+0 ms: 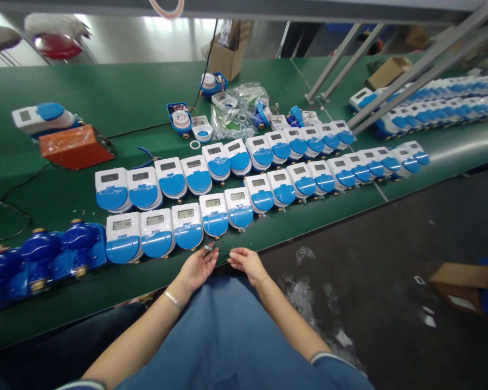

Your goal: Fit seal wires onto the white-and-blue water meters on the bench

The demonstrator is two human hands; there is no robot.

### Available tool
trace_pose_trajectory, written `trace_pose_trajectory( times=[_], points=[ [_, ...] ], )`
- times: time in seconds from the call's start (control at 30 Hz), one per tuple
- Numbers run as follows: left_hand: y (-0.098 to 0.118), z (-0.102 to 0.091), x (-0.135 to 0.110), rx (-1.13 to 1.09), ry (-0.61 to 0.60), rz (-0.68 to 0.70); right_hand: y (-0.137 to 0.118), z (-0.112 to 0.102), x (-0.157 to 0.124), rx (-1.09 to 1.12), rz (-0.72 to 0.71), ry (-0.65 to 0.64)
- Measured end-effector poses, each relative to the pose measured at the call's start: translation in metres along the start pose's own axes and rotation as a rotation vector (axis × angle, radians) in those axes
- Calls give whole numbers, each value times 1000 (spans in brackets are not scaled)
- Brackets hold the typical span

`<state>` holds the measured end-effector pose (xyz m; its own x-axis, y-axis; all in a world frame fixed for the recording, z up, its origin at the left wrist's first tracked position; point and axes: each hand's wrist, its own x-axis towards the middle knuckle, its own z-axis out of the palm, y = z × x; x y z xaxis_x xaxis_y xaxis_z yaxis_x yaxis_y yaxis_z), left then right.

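Two long rows of white and blue water meters (187, 189) lie on the green table (106, 97). My left hand (198, 266) is at the table's near edge, palm up, fingers loosely curled, with a small clear scrap at its fingertips. My right hand (246, 261) is beside it, fingers bent and close to the left hand's, both just below the nearest meter (214, 214). What the right fingers pinch, if anything, is too small to make out.
Blue meter bodies with brass fittings (44, 254) line the near left edge. An orange box (76, 146), blue pliers (148, 157), plastic bags (236, 114) and open meter parts sit further back. More meters (439, 103) fill a second table at right. A cardboard box (463, 281) lies on the floor.
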<state>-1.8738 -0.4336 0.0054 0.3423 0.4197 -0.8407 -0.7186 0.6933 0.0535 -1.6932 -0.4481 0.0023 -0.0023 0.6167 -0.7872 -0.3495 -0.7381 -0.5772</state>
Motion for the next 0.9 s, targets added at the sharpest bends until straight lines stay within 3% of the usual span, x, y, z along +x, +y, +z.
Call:
trace_pose_trajectory(
  times=[0.2, 0.43, 0.67, 0.9],
  points=[
    [1, 4, 0, -40, 10, -40, -1, -8, 4, -48, -55, 74],
    [-4, 7, 5, -45, 86, -33, -7, 2, 5, -52, -88, 55],
    [1, 7, 1, -56, -14, -124, -8, 3, 7, -98, -125, 58],
    [4, 13, 2, -57, -22, -138, -8, 2, 9, -167, -189, 72]
  ],
)
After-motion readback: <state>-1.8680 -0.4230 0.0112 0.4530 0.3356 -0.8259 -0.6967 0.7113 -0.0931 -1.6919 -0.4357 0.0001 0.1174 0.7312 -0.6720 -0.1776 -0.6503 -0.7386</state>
